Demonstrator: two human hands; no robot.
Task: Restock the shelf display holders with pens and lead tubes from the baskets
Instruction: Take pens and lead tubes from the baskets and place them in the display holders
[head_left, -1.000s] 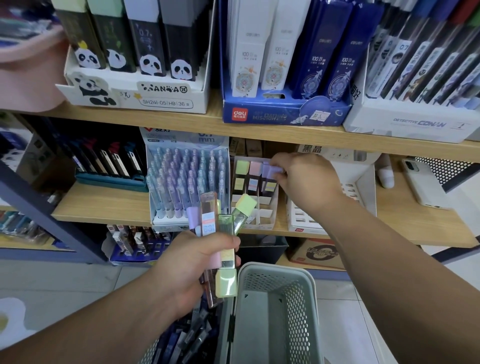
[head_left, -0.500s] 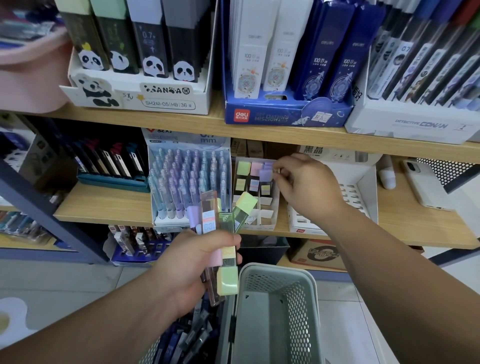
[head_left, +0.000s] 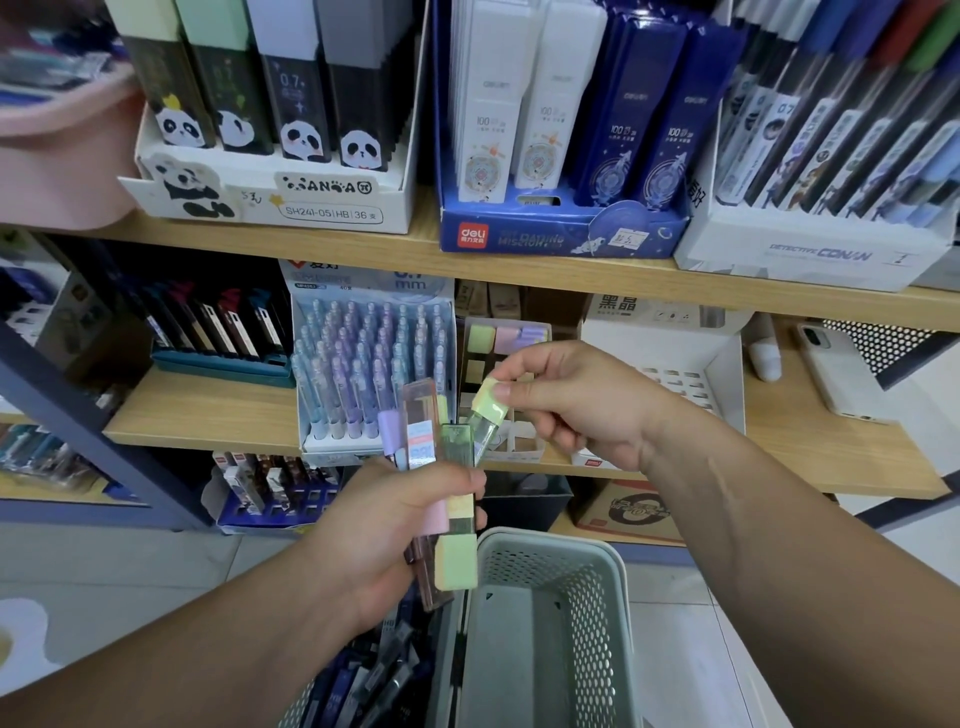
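A: What can be read on the top shelf?
B: Upper left, the panda box (head_left: 270, 205) says "SH241-05 | HB | 36", and a pack in it shows "0.7". Upper centre, the blue box (head_left: 561, 236) has a red "deli" badge, and its packs show "100". Upper right, the Conan box (head_left: 810, 254) reads "DETECTIVE CONAN".
A: And the shelf below?
B: Centre left, a pen display (head_left: 374, 374) full of pastel pens, with "mm" on its header. The shelf edge cuts off the line above it. Just right of it is a clear holder (head_left: 511, 338) with pastel-capped tubes in its back cells, then a white box (head_left: 670, 332) printed "黑晶". A phone (head_left: 841, 374) lies at far right.
A: The hands?
B: Lower centre, the left hand (head_left: 384, 540) has its fingers curled round a bunch (head_left: 452, 452) of lead tubes, held upright. The right hand (head_left: 582, 400), mid-frame, pinches the cap of a green tube (head_left: 488, 413) between thumb and forefinger. That tube is tilted, its lower end meets the bunch, and it sits in front of the holder.
A: What gets in the way?
B: The right hand and the bunch cover the holder's front cells, so I can't tell what is in them. At the bottom is a grey basket (head_left: 550, 623), and left of it are dark pens (head_left: 374, 675), partly behind the left forearm. The labels on the bunch are too blurred to read — and a pink tub (head_left: 57, 156) at upper left is cut off
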